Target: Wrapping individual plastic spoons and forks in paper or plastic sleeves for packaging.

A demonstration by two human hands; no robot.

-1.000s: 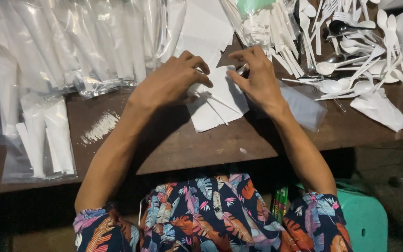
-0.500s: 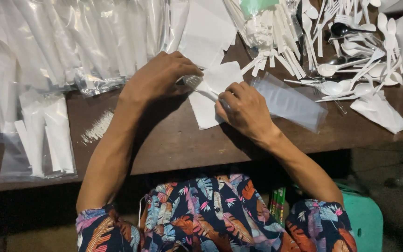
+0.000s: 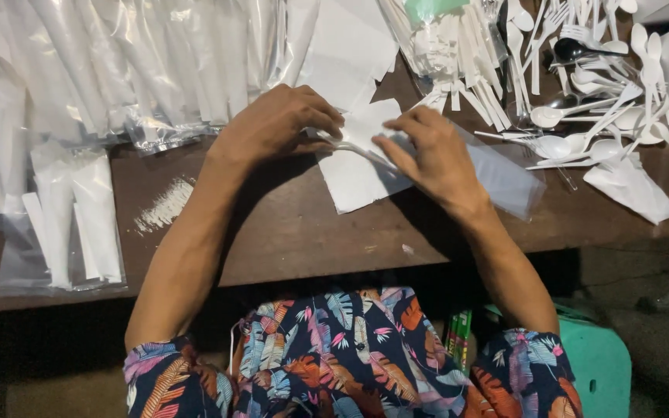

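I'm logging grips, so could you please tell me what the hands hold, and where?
The left hand pinches a white plastic utensil by one end; the right hand presses on its other end, over the napkin.

Head view, close, straight down

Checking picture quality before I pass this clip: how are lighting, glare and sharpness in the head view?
Head view: light falls from above on the brown table, while the floor below its edge is nearly black. The clear plastic sleeves at upper left show glare streaks. The left hand and right hand on the white napkin look reasonably sharp. The white spoons are slightly overexposed.
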